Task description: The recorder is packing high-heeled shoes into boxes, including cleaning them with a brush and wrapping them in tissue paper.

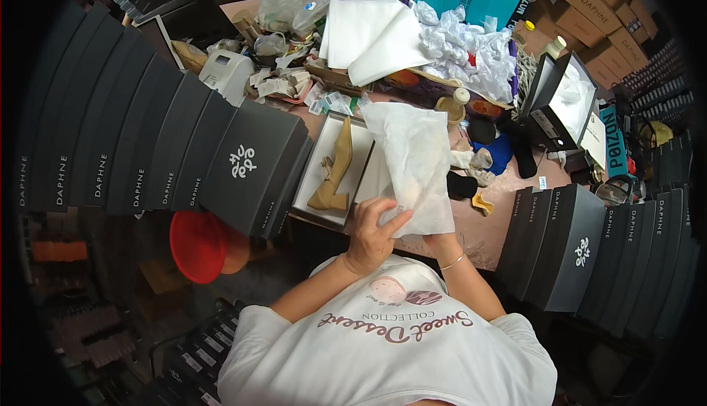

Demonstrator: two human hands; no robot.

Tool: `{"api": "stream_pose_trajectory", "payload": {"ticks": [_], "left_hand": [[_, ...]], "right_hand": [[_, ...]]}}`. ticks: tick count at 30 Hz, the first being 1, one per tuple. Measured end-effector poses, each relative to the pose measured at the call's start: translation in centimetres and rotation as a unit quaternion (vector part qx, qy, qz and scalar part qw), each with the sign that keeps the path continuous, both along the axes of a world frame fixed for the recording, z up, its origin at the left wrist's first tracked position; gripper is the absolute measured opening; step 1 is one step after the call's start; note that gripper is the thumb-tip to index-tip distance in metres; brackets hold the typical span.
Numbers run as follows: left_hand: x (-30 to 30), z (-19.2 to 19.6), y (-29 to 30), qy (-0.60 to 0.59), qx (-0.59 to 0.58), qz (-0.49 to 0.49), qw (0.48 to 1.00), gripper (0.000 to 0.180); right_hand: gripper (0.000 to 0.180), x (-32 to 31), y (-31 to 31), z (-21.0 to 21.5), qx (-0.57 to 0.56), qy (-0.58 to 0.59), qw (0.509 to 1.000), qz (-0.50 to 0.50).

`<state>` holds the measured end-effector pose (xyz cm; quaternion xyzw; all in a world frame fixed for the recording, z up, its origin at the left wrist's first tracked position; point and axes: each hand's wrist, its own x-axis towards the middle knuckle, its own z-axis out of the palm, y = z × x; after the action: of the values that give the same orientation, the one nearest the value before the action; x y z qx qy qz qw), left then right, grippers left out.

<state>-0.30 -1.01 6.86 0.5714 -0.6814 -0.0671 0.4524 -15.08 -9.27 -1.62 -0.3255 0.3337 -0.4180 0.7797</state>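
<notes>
**A:** Where is the sheet, and how do you hold it?

**B:** Your thin white paper [409,141] is at the centre of the frame, right of the open box [296,200]. Your left hand [370,233] is half curled at its lower-left edge, with thumb and forefinger parted. Whether they pinch it, you cannot tell from here. Your right hand [440,242] goes behind the lower edge; its grip is hidden too.

**A:** How should it handle?

**B:** Light, limp and easily torn, you'd expect, perhaps a little slippery. Take a broad hold near the lower corners (no tugging at one point).

**A:** What can't you make out?

**B:** Anything wrapped inside: a faint warm tint shows low in the sheet, but you can't say what causes it. In the box, your tan heeled shoe [338,167] is plain to see, though its far side is hidden.
</notes>
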Motion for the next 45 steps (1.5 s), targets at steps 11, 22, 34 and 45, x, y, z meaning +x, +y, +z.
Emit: {"api": "stream_pose_trajectory", "payload": {"ticks": [11, 22, 34, 45], "left_hand": [[0.6, -1.5, 0.7, 0.036, 0.052, -0.085, 0.994, 0.037], [-1.8, -2.0, 0.4, 0.068, 0.051, -0.088, 0.992, 0.033], [0.9, -1.7, 2.9, 0.262, 0.129, -0.008, 0.956, 0.03], [4.7, -4.6, 1.0, 0.87, 0.2, 0.145, 0.427, 0.053]], "right_hand": [[0.053, -2.9, -1.3, 0.4, 0.061, 0.027, 0.997, 0.025], [0.043, -2.1, -2.3, -4.7, -0.343, 0.366, 0.865, -0.002], [0.04, 0.0, -2.3, 0.9, -0.591, 0.534, 0.604, 0.032], [0.056, 5.2, 2.3, 7.4, -0.58, 0.284, 0.689, 0.328]]}}
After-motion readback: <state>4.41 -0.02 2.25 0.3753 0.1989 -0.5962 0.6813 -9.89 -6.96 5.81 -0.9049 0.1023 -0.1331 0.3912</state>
